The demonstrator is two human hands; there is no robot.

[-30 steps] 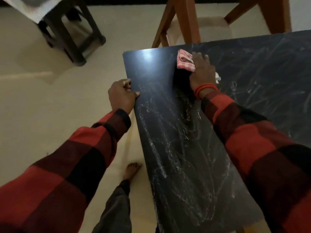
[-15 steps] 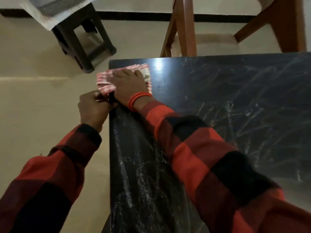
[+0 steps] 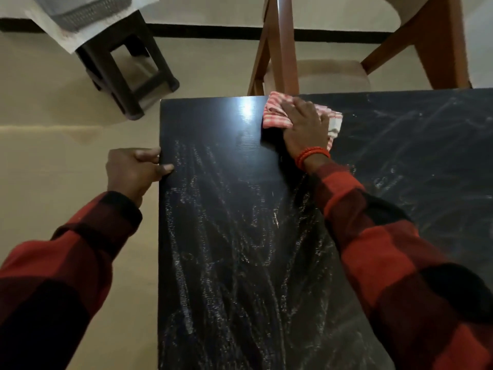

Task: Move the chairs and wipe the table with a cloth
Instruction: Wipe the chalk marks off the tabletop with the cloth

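The black table (image 3: 226,236) fills the middle and right, its top streaked with wet wipe marks. A red-and-white checked cloth (image 3: 274,116) lies at the table's far edge, pressed flat under my right hand (image 3: 304,126). My left hand (image 3: 133,169) grips the table's left edge, thumb on top. A wooden chair (image 3: 280,54) with a beige seat stands just beyond the far edge, behind the cloth.
A dark stool (image 3: 125,73) stands on the beige floor at the far left, with a pale covering (image 3: 80,20) draped over its top. Bare floor runs along the table's left side.
My right hand has slid the cloth from the table's far left corner to the right along the far edge. My left hand holds the left edge as before.
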